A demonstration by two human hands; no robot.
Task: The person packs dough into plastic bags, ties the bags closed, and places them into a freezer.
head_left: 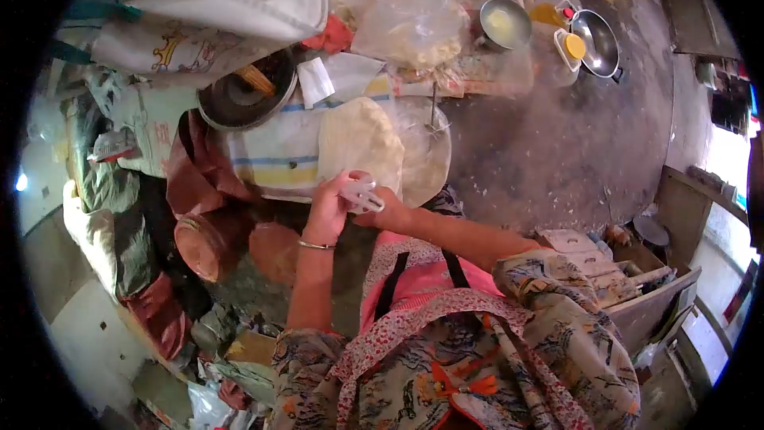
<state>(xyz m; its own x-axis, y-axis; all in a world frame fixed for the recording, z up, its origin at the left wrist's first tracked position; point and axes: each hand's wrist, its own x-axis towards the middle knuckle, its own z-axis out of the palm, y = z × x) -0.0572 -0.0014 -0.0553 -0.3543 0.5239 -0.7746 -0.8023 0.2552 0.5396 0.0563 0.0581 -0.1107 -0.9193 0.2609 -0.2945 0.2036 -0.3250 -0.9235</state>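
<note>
Both my hands come together over the near edge of a pale flat dough-like sheet (362, 139). My left hand (328, 203), with a bangle on its wrist, is closed on a small whitish plastic piece (364, 197) that has a looped or slotted end; its exact kind cannot be made out. My right hand (388, 211) meets it from the other side with fingers curled, partly hidden behind the piece. Beneath the sheet lie a striped cloth (274, 163) and a round pale board (430, 163). A thin upright rod (434, 103) stands over the board.
A dark pan (215, 103) holding a brown brush-like thing stands at the left, below a white bag (231, 8). Farther back are a clear plastic bag (410, 20), a bowl (505, 22), an oil jug (571, 52) and a wok (597, 41). A wooden crate (660, 302) sits right.
</note>
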